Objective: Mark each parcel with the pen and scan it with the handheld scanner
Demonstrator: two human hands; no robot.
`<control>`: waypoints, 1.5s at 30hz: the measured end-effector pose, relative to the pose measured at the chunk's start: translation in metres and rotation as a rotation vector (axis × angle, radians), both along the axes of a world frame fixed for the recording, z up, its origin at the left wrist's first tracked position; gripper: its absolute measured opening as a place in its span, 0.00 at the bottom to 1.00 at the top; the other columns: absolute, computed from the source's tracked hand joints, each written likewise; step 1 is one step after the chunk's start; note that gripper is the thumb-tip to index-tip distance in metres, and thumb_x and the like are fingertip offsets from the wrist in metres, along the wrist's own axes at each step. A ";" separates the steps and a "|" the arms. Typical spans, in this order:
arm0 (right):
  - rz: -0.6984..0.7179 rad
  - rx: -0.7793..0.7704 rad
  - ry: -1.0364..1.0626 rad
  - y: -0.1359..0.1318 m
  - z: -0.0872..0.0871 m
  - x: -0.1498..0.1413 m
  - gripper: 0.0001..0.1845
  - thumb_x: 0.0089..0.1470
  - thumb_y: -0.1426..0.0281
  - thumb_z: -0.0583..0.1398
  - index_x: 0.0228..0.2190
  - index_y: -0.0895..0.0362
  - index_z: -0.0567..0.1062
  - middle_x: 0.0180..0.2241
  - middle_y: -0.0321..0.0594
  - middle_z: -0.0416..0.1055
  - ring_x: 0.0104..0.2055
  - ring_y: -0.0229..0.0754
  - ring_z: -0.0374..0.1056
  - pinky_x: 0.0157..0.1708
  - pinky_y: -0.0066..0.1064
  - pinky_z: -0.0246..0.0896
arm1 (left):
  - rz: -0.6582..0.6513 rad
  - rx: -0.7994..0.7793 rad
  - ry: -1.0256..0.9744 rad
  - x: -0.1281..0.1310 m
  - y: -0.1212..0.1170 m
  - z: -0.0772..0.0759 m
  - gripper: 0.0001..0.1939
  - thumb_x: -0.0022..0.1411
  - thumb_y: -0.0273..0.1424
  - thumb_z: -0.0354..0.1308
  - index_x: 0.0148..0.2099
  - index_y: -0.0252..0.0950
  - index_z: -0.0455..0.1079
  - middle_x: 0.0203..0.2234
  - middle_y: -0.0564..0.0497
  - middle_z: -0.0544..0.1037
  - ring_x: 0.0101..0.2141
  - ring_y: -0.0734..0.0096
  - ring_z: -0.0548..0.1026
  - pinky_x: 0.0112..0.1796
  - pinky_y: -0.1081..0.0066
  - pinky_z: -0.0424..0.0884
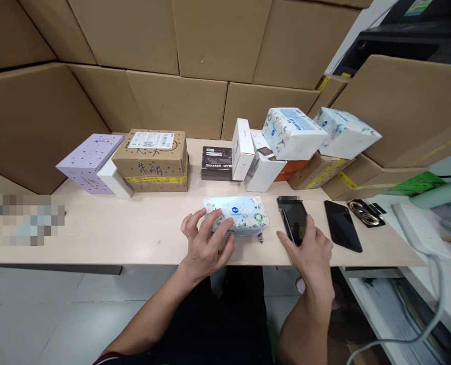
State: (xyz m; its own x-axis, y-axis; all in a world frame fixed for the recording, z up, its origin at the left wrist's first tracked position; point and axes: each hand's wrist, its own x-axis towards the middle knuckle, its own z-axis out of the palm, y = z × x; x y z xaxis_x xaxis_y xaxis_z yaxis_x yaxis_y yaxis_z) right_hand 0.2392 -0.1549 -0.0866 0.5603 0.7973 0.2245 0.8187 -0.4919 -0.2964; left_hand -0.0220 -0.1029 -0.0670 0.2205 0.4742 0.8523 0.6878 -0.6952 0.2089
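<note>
A floral tissue pack lies on the table in front of me. My left hand rests on its left part, fingers spread over the top and near side. A small dark object pokes out from under the pack's near right edge. To the right lies a black phone, flat on the table. My right hand straddles its lower end, thumb off the left edge and fingertips at the right edge. Another black phone lies right of that hand.
A purple box, a white box and a taped carton stand at the back left. Behind the pack are a dark box, white boxes and stacked tissue packs. Gold cables lie far right. Cardboard walls enclose the back.
</note>
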 end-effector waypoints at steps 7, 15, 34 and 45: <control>0.016 0.216 0.016 0.002 -0.006 -0.007 0.44 0.56 0.52 0.57 0.64 0.67 0.60 0.51 0.67 0.67 0.55 0.67 0.61 0.54 0.62 0.54 | 0.017 0.006 0.008 0.001 -0.001 0.001 0.20 0.57 0.29 0.64 0.52 0.41 0.72 0.50 0.44 0.76 0.56 0.48 0.64 0.54 0.50 0.59; 0.073 0.469 0.188 -0.009 0.006 -0.024 0.45 0.53 0.50 0.61 0.64 0.62 0.61 0.59 0.60 0.66 0.62 0.62 0.61 0.59 0.57 0.56 | 0.016 0.015 0.009 0.002 -0.001 0.000 0.21 0.57 0.29 0.64 0.54 0.38 0.72 0.49 0.44 0.78 0.56 0.48 0.65 0.55 0.50 0.58; 0.491 0.702 0.000 0.001 0.031 -0.121 0.41 0.56 0.61 0.65 0.65 0.56 0.58 0.59 0.58 0.64 0.60 0.58 0.63 0.55 0.59 0.64 | -0.068 -0.038 -0.008 -0.003 0.001 -0.004 0.28 0.61 0.27 0.59 0.63 0.30 0.62 0.53 0.37 0.76 0.59 0.50 0.67 0.60 0.49 0.61; 0.489 0.664 0.056 -0.002 0.027 -0.119 0.41 0.55 0.61 0.65 0.65 0.55 0.58 0.60 0.57 0.63 0.62 0.58 0.61 0.56 0.59 0.63 | -0.054 -0.069 -0.019 -0.001 0.001 -0.002 0.31 0.61 0.28 0.59 0.65 0.29 0.60 0.50 0.37 0.75 0.57 0.50 0.67 0.59 0.49 0.61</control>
